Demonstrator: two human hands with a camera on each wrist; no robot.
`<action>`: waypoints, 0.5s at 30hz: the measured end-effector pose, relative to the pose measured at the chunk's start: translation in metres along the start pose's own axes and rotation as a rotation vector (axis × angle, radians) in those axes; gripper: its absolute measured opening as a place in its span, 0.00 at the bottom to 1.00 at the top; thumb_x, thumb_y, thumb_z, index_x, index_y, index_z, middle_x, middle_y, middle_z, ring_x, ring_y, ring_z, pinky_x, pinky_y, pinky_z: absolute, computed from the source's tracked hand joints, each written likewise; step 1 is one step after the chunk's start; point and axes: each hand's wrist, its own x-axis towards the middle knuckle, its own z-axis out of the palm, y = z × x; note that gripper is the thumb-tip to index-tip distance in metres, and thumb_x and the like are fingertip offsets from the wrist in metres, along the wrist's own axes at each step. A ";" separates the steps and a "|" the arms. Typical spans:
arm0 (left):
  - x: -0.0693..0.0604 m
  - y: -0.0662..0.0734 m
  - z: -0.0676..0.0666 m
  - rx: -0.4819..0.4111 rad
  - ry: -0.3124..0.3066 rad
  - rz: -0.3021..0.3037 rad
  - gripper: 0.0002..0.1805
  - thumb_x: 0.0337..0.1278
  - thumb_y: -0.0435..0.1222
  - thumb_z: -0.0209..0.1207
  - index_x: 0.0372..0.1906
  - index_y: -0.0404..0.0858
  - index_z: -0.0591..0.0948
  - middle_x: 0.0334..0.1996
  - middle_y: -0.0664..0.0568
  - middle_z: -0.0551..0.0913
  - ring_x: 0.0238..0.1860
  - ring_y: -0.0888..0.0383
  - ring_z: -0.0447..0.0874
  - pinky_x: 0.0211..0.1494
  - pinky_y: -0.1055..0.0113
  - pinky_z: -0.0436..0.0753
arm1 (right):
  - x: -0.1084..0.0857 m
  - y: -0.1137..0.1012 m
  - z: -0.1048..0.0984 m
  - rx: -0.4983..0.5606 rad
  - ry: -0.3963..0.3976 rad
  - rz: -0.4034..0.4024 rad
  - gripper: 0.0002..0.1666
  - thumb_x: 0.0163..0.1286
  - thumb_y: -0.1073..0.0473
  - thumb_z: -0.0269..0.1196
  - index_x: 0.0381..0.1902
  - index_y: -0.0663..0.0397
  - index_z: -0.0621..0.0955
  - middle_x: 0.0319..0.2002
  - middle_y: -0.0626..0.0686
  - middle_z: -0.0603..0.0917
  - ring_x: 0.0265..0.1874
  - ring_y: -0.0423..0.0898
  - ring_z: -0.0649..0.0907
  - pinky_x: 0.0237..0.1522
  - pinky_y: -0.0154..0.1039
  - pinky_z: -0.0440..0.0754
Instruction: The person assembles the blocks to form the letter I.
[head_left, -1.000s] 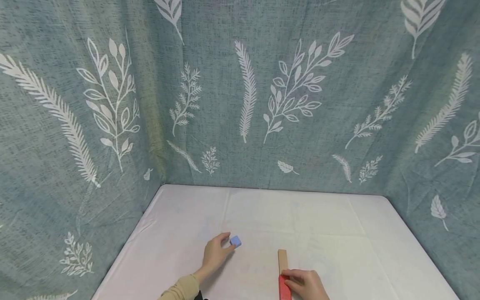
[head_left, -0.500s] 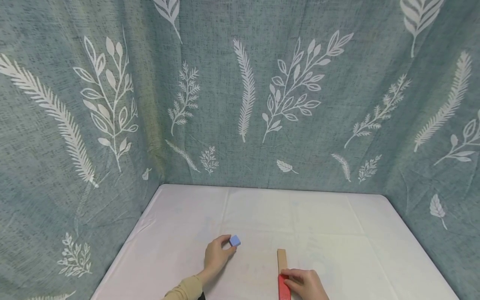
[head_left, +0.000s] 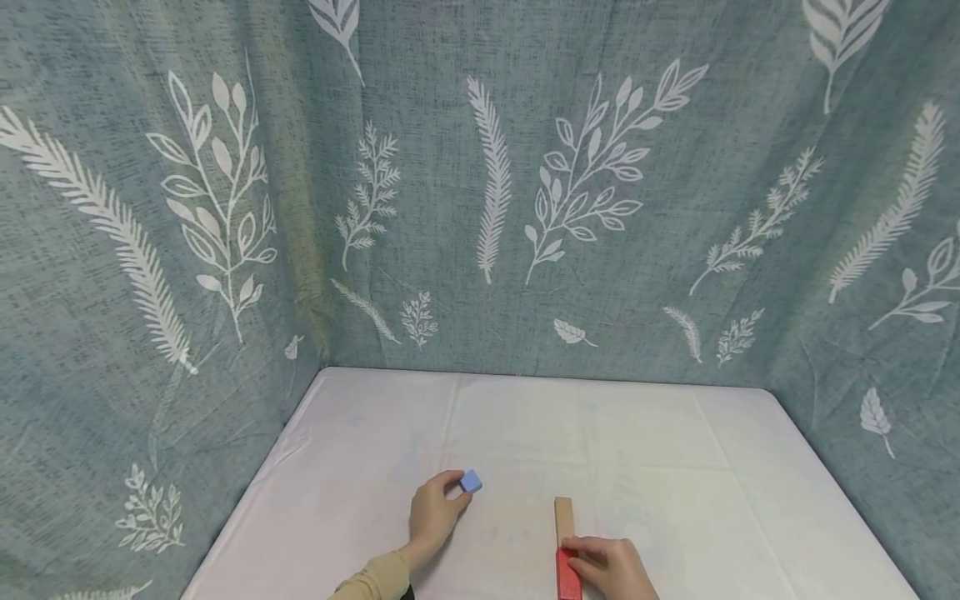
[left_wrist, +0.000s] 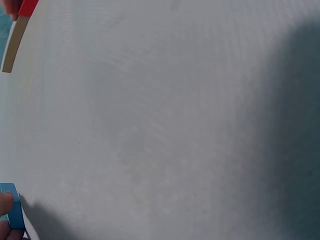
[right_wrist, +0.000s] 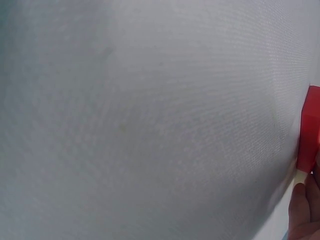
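A small blue cube (head_left: 471, 482) is pinched between the thumb and fingers of my left hand (head_left: 433, 510), left of the table's middle. The left wrist view shows the same blue cube (left_wrist: 15, 212) at its lower left corner, with fingertips on it. My right hand (head_left: 615, 567) holds a red block (head_left: 568, 575) near the front of the table, gripping it close to its far end. A plain wooden block (head_left: 564, 518) lies in line with the red one, end to end. Whether the two are joined I cannot tell. The red block (right_wrist: 309, 131) also appears at the right wrist view's edge.
A white cloth (head_left: 637, 442) with faint creases covers the table. Behind it and along both sides hangs a green-blue curtain (head_left: 450, 208) printed with white leaves. A gap of bare cloth separates the blue cube from the wooden block.
My left hand's fingers have settled around the blue cube, which has hardly moved. The right hand and the red and wooden blocks stay in place.
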 end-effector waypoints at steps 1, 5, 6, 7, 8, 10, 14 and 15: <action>0.000 0.000 0.000 -0.003 0.002 0.001 0.19 0.41 0.31 0.69 0.44 0.33 0.83 0.45 0.41 0.86 0.52 0.41 0.82 0.59 0.47 0.78 | 0.000 0.000 0.000 -0.001 0.002 -0.004 0.16 0.60 0.57 0.67 0.44 0.61 0.85 0.40 0.56 0.88 0.41 0.36 0.85 0.40 0.28 0.85; 0.000 0.001 0.000 -0.009 0.008 -0.002 0.18 0.40 0.31 0.69 0.43 0.34 0.83 0.44 0.41 0.86 0.51 0.41 0.82 0.59 0.46 0.78 | 0.000 -0.001 0.000 -0.003 0.011 -0.024 0.17 0.60 0.56 0.67 0.43 0.61 0.85 0.40 0.57 0.88 0.41 0.38 0.86 0.40 0.29 0.86; 0.000 0.000 0.000 -0.012 0.009 -0.004 0.18 0.40 0.30 0.69 0.43 0.34 0.83 0.44 0.41 0.86 0.51 0.41 0.82 0.59 0.46 0.78 | 0.000 -0.001 0.000 -0.003 0.010 -0.024 0.17 0.60 0.56 0.67 0.43 0.61 0.85 0.40 0.57 0.88 0.41 0.38 0.86 0.40 0.29 0.86; 0.000 0.000 0.001 -0.014 0.012 -0.007 0.18 0.40 0.30 0.69 0.43 0.34 0.83 0.44 0.41 0.86 0.51 0.42 0.83 0.59 0.46 0.78 | 0.000 -0.001 0.000 -0.004 0.011 -0.024 0.17 0.60 0.56 0.67 0.43 0.61 0.85 0.40 0.56 0.88 0.41 0.38 0.86 0.40 0.28 0.85; 0.000 -0.001 0.001 -0.017 0.013 -0.009 0.18 0.39 0.30 0.69 0.43 0.34 0.83 0.44 0.41 0.86 0.50 0.42 0.83 0.59 0.46 0.78 | 0.000 -0.001 0.001 -0.005 0.011 -0.022 0.17 0.59 0.56 0.67 0.43 0.61 0.86 0.40 0.56 0.88 0.41 0.38 0.86 0.40 0.28 0.85; 0.001 -0.002 0.001 -0.027 0.017 -0.008 0.18 0.39 0.29 0.69 0.43 0.34 0.83 0.43 0.41 0.86 0.50 0.42 0.83 0.58 0.46 0.79 | 0.000 0.000 0.001 -0.013 0.012 -0.018 0.17 0.59 0.56 0.67 0.43 0.61 0.86 0.40 0.56 0.88 0.41 0.37 0.86 0.40 0.27 0.85; 0.001 -0.004 0.000 -0.054 0.012 -0.011 0.18 0.38 0.30 0.69 0.42 0.34 0.83 0.43 0.40 0.86 0.48 0.43 0.84 0.57 0.48 0.80 | 0.001 0.002 0.001 -0.028 0.008 0.003 0.16 0.59 0.57 0.67 0.43 0.60 0.86 0.40 0.55 0.88 0.41 0.36 0.85 0.40 0.27 0.84; 0.001 -0.004 -0.001 -0.066 0.009 -0.013 0.18 0.39 0.30 0.69 0.42 0.34 0.83 0.44 0.40 0.86 0.48 0.43 0.84 0.57 0.49 0.80 | 0.001 0.002 0.001 -0.029 0.006 0.007 0.16 0.59 0.57 0.67 0.43 0.60 0.86 0.40 0.55 0.88 0.41 0.36 0.85 0.40 0.27 0.85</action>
